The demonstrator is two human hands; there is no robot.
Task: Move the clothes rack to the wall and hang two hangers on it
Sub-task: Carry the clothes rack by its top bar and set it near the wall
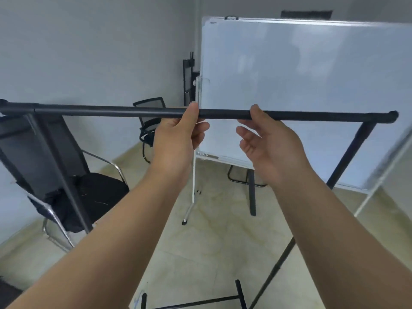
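The black clothes rack's top bar (pixel 111 110) runs across the view at chest height, just in front of me. Its left post (pixel 58 166) and right post (pixel 347 157) slant down to a foot bar (pixel 196 303) on the floor. My left hand (pixel 178 139) holds the bar near its middle, thumb over the front and fingers curled just beneath. My right hand (pixel 272 141) is beside it with only the thumb resting on the bar; its fingers are spread apart below. No hangers are in view.
A whiteboard on a stand (pixel 301 85) fills the space behind the rack on the right. A black chair (pixel 73 181) with dark cloth on it stands at the left, another chair (pixel 151 121) in the corner. A grey wall (pixel 89 52) lies beyond, over a tiled floor (pixel 218 241).
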